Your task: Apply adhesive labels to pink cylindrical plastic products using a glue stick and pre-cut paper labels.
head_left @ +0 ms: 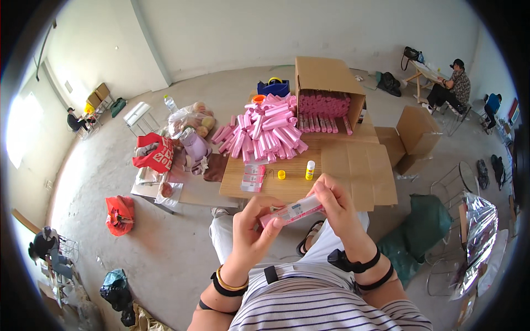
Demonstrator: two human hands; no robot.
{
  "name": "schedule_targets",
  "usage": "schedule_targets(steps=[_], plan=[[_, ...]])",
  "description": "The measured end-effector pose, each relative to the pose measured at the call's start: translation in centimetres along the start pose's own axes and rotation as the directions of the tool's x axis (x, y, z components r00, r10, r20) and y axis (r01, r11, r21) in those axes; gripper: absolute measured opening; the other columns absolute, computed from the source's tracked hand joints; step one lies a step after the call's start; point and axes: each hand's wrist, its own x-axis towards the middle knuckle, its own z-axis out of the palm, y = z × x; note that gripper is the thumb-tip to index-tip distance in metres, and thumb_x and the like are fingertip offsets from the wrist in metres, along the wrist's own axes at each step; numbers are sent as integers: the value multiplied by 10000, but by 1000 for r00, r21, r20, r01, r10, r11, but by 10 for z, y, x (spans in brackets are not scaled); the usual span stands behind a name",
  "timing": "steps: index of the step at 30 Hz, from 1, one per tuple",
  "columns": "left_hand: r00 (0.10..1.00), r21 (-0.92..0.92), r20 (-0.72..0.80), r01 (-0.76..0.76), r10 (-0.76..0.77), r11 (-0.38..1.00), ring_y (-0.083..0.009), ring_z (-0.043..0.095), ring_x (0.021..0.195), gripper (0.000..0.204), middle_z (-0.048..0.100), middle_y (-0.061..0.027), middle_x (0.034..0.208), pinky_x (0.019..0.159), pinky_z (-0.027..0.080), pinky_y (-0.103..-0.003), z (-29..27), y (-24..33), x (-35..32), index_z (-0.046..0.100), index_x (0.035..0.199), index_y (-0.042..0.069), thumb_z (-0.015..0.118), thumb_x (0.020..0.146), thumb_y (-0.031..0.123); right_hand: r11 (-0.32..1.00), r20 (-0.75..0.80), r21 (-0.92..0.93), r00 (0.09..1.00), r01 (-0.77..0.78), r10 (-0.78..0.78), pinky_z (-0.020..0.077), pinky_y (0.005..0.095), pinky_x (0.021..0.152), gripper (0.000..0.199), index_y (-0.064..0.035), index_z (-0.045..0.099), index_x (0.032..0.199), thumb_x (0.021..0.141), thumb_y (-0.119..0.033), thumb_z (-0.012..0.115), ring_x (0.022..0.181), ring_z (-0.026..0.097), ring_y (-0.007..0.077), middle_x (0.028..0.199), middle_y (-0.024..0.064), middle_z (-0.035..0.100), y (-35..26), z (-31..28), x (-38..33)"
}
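Note:
Between my two hands, above my lap, is a narrow pink and white box (298, 210) with printing on its upper face. My left hand (256, 223) grips its left end between thumb and fingers. At the other end, my right hand (335, 205) pinches the box. Just beyond, on the wooden table (232, 179), a glue stick (310, 170) stands upright without its cap. The yellow cap (281, 175) lies left of it. Flat pink and white printed labels (253, 178) lie near the table's front edge. A large heap of pink wrapped tubes (265, 127) fills the table's middle.
An open cardboard box (327, 74) lies on its side, stacked with pink tubes; its flap (353, 171) covers the table's right. A blue tape dispenser (273, 87) stands behind. Left are a lilac jug (194, 144) and red bag (154, 151). Other people sit farther off.

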Motion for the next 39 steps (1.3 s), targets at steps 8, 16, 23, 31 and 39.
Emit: schedule_targets(steps=[8, 16, 23, 31, 39], plan=[[988, -181, -113, 88, -109, 980, -24, 405, 536, 254, 616, -24, 816, 487, 334, -182, 4, -10, -6, 607, 1092, -16, 495, 1007, 195, 998, 24, 51, 999, 21, -22, 321, 194, 583, 164, -49, 550, 1017, 1003, -210, 521, 648, 369, 29, 745, -41, 452, -11, -3, -7], [985, -348, -91, 108, -148, 931, -26, 385, 525, 373, 518, 12, 714, 440, 296, -188, 3, -12, -1, 560, 1148, -23, 528, 993, 315, 986, 192, 165, 980, 24, -56, 416, 204, 626, 262, -58, 484, 1221, 985, -151, 550, 714, 499, 56, 853, 0, 550, -11, -20, -13], [985, -350, -49, 136, -163, 927, -62, 496, 592, 267, 558, -22, 758, 514, 413, -193, 1, -7, 6, 552, 1186, -21, 559, 968, 133, 999, 253, 27, 966, 46, -51, 459, 270, 716, 328, -67, 495, 1228, 938, -163, 615, 838, 553, 134, 908, 39, 585, -11, -39, -10], [935, 3, 128, 334, -331, 943, -54, 528, 619, 297, 608, -23, 787, 546, 435, -191, 15, -21, 23, 550, 1223, 12, 573, 927, 19, 599, 306, -674, 901, 433, -308, 422, 404, 893, 399, -63, 616, 1078, 779, -289, 752, 1016, 526, 295, 984, 89, 622, 21, -26, 4], [940, 72, 146, 301, -308, 951, -65, 532, 729, 501, 636, -84, 1019, 550, 441, -184, 5, -71, 18, 360, 1415, 58, 552, 952, 72, 795, -516, -344, 606, 500, -605, 517, 329, 794, 389, -4, 585, 1119, 983, -361, 515, 932, 628, 187, 1067, 138, 637, -71, -115, 7]])
